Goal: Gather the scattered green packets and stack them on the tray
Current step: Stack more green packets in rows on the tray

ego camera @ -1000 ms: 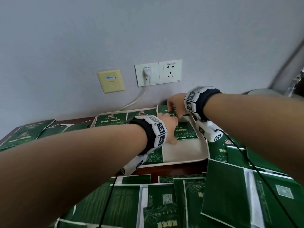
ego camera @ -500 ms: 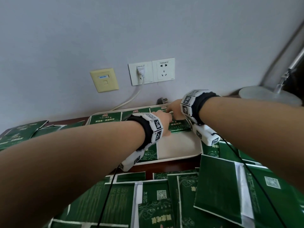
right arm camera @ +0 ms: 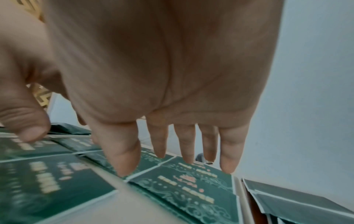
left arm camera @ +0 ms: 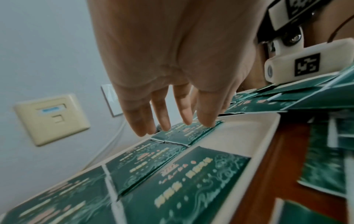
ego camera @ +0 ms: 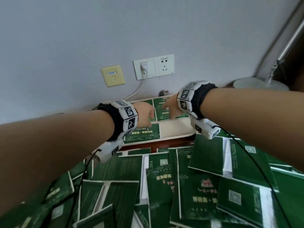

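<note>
A white tray (ego camera: 177,130) sits against the wall with several green packets (ego camera: 143,133) lying flat in it. Both hands hover just above the tray's far half. My left hand (ego camera: 144,116) is open, its straight fingers (left arm camera: 162,121) hanging over the far packets (left arm camera: 184,134) and holding nothing. My right hand (ego camera: 169,107) is open too, with fingers (right arm camera: 122,157) spread above the far right packet (right arm camera: 191,186). Whether any fingertip touches a packet is unclear. Many more green packets (ego camera: 189,186) lie scattered and overlapping on the table in front of the tray.
The wall stands right behind the tray, with a cream plate (ego camera: 112,76), a double socket (ego camera: 153,66) and a plugged white cable (ego camera: 136,91). A loose plug (ego camera: 163,92) lies behind the tray. A round lamp base (ego camera: 261,83) stands at the far right. Wrist cables trail over the packets.
Both hands have let go of the far right packet, which now lies flat on the tray, and have lifted and drawn apart. The head view has tilted down.
</note>
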Demonstrator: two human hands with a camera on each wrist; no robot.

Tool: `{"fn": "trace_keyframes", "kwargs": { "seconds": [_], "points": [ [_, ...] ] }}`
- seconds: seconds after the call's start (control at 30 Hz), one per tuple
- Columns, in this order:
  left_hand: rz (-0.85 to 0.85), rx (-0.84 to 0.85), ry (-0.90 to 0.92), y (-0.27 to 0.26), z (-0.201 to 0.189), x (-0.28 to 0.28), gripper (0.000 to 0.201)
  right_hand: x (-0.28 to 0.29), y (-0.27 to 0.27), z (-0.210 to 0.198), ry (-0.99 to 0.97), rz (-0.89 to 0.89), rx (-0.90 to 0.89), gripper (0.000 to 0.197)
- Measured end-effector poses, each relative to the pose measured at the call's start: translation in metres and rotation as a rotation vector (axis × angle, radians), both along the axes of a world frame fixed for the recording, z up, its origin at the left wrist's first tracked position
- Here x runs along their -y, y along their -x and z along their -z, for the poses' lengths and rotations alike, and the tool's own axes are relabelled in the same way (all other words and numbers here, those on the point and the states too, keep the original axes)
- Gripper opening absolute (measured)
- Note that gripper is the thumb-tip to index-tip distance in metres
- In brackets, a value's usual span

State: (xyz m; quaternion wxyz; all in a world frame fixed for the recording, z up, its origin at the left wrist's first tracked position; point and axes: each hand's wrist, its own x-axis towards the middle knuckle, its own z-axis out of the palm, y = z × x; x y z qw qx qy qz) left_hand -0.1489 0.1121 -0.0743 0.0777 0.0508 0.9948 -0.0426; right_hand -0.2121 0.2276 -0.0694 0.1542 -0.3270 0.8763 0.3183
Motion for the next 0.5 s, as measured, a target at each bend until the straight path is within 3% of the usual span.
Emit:
{"fn": "trace_keyframes", "kwargs": {
  "seconds": [0.2, 0.33, 0.5],
  "points": [
    [-0.003, 0.117, -0.033, -0.082, -0.003, 0.021, 0.026, -0.005, -0.078, -0.006, 0.224, 0.012, 0.041, 0.069],
    [-0.002, 0.139, -0.024, -0.132, 0.011, 0.036, 0.034, -0.010, -0.147, -0.004, 0.278, -0.017, 0.167, 0.089],
    [-0.028, 0.213, -0.102, -0.180, 0.027, 0.049, 0.056, -0.010, -0.188, 0.018, 0.163, -0.003, 0.249, 0.103]
  ]
}}
